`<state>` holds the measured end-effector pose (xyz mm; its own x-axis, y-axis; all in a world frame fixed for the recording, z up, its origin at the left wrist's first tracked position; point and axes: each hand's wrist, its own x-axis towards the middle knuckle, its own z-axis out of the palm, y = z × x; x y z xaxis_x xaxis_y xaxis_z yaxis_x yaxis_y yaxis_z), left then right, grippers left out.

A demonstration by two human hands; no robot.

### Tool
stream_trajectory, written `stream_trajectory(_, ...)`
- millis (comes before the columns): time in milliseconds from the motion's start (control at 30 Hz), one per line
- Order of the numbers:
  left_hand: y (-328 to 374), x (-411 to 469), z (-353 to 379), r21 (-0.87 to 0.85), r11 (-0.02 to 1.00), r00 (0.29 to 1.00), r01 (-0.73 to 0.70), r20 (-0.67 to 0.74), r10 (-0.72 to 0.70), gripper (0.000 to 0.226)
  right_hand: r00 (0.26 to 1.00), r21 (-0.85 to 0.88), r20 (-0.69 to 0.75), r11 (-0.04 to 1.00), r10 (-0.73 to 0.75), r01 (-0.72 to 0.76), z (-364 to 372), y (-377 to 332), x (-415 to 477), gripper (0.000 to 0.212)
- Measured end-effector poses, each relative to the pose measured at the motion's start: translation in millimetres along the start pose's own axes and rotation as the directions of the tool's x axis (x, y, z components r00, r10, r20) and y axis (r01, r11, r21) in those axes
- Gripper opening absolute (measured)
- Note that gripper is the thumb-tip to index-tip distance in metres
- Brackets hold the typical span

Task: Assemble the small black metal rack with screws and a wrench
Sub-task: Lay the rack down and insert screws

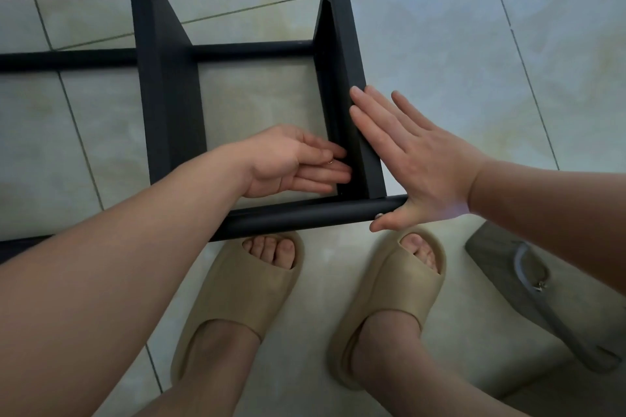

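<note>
while the black metal rack (pixel 169 95) lay on the tiled floor (pixel 474 44), right hand (pixel 416 159) pressed flat, fingers (pixel 372 112) straight, on its end bracket (pixel 352 78); left hand (pixel 291 162) pinched a small washer (pixel 330 162) inside. judged stiff, light, slick: grip the tubes (pixel 305 217).

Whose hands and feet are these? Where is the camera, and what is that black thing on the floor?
The camera sits on a person's head and looks down, so you see that person's own arms and feet. The black thing is a small metal rack lying on the tiled floor; it is being put together. The right hand is flat and presses against the outside of one side panel, with its thumb by a silver screw. The left hand reaches inside the frame toward that same panel. At its thumb there is a tiny shiny bit, too small to name. The feet wear beige slippers, and a grey sandal lies on the right.
</note>
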<state>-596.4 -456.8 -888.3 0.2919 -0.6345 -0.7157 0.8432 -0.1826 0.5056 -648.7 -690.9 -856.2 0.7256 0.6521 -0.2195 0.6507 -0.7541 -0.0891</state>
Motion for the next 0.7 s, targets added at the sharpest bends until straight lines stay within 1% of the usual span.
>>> stream_trajectory(133, 0, 2, 0, 0.010, 0.999, 0.998, -0.040, -0.048, 0.041, 0.013, 1.000, 0.003, 0.003, 1.000, 0.000, 0.000, 0, 0, 0, 0.134)
stream_trajectory(233, 0, 4, -1, 0.019, 0.998, 0.996, -0.057, -0.064, 0.058, 0.013, 1.000, 0.014, 0.001, 1.000, 0.000, 0.000, 0, 1, 0, 0.134)
stream_trajectory(400, 2, 4, 0, 0.020, 0.999, 0.997, -0.047, -0.053, 0.048, 0.016, 1.000, 0.024, 0.002, 1.000, 0.003, -0.003, 0, 0, 0, 0.135)
stream_trajectory(500, 0, 8, 3, 0.097, 0.995, 0.996, -0.037, -0.078, 0.044, 0.013, 1.000, 0.025, 0.009, 1.000, 0.004, -0.004, -1, 1, 0, 0.135)
stream_trajectory(600, 0, 12, 8, 0.215, 0.977, 0.994, 0.003, -0.103, 0.020, 0.024, 1.000, 0.026, 0.003, 1.000, 0.003, -0.003, -1, 0, 0, 0.135)
stream_trajectory(700, 2, 14, 15, 0.290, 0.956, 0.997, 0.045, -0.077, -0.023, 0.032, 1.000, 0.028, 0.003, 1.000, 0.004, -0.004, 0, 1, 0, 0.135)
